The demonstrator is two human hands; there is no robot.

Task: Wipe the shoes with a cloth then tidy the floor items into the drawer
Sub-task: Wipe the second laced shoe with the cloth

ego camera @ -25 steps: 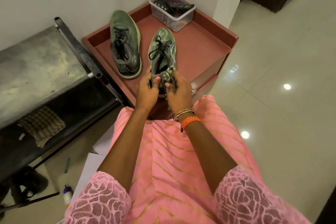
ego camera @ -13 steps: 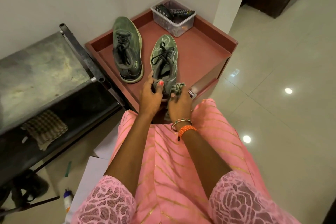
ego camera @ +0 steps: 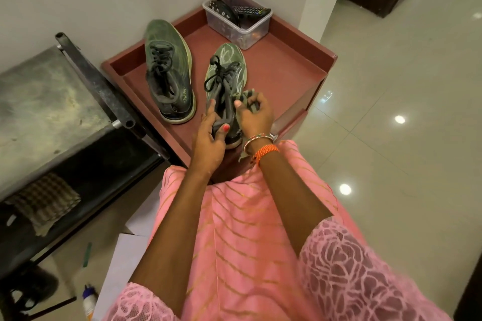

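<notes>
Cloth-gripping right hand (ego camera: 257, 117) against shoe (ego camera: 226, 73)

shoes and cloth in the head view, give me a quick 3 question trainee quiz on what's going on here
1. True or false: both shoes are being held.
2. Which hand holds the cloth? A) left B) right
3. What stands at the far corner of the red tray?

Key:
1. False. The left hand grips only the near shoe; the far shoe lies untouched.
2. B, the right hand.
3. A clear plastic box with remotes inside.
</notes>
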